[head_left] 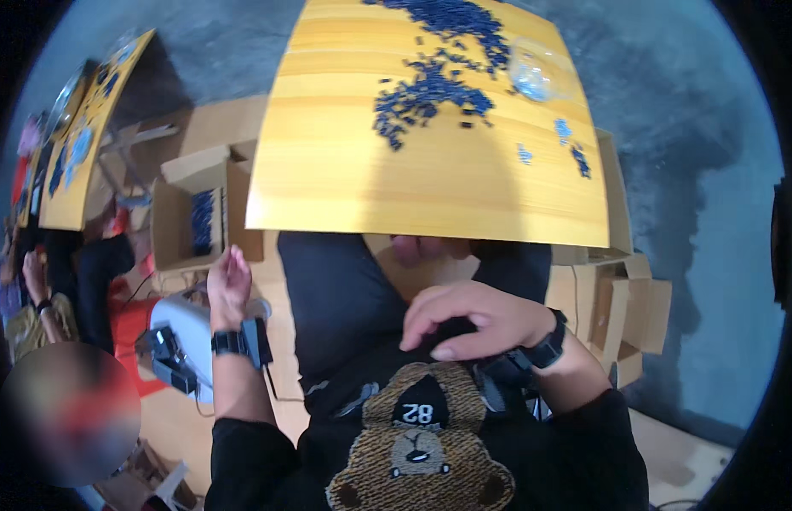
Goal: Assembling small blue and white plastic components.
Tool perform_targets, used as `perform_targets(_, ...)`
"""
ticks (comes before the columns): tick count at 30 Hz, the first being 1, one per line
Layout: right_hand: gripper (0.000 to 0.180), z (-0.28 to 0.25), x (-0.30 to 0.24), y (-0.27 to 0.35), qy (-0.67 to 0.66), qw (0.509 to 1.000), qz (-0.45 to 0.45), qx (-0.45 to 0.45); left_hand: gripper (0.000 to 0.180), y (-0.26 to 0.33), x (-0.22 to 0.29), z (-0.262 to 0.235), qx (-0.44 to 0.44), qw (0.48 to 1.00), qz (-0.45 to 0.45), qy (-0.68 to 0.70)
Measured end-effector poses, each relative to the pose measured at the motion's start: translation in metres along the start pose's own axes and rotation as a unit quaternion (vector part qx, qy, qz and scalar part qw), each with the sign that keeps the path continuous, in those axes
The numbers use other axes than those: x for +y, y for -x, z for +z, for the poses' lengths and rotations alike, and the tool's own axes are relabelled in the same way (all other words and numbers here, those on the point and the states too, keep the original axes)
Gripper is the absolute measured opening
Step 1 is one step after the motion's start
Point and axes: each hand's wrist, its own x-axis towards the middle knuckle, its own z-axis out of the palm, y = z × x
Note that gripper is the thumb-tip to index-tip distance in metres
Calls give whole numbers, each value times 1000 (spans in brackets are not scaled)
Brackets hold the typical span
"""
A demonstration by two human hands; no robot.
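Note:
My left hand is raised beside the near edge of an open cardboard box, which contains a pile of small dark blue pieces. Its fingers are loosely bent, and nothing shows in them. Above my lap, my right hand hangs with thumb and fingers apart, holding nothing. Ahead stands a yellow wood-grain table. Many small dark blue pieces are scattered across its far and middle part; their exact kind is too small to make out.
A clear plastic container lies at the table's far right, with light blue bits nearer. Open cardboard boxes stand at the right. A grey stool is by my left forearm. Another person sits at a second table.

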Motion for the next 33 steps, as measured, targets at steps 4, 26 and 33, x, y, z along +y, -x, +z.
perform_targets(4, 21, -7, 7, 7, 26, 996, 63, 61, 6, -3, -2, -14, 29, 999, -15, -22)
perform_targets(26, 15, -99, 17, 20, 326, 819, 158, 444, 15, 107, -153, 250, -346, 883, -45, -314)
perform_targets(33, 12, -143, 27, -25, 479, 726, 133, 476, 14, 94, -158, 244, -357, 878, -66, -313)
